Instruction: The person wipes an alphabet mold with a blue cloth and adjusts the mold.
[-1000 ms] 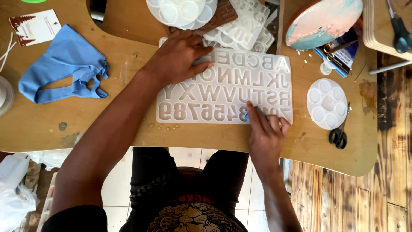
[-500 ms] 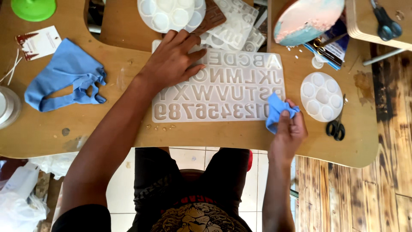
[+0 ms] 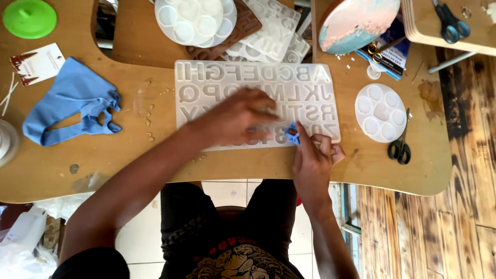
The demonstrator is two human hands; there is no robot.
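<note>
Your left hand [image 3: 235,120] lies flat, fingers spread, on the clear letter mould [image 3: 258,103], blurred as it presses near the mould's lower middle. Your right hand [image 3: 312,163] pinches a small blue cloth [image 3: 293,133] against the mould's bottom edge, just beside the left fingertips. The mould rests on the wooden table [image 3: 119,160]. A round white palette [image 3: 381,112] and scissors [image 3: 400,147] sit to the right, a blue glove [image 3: 70,103] well to the left
</note>
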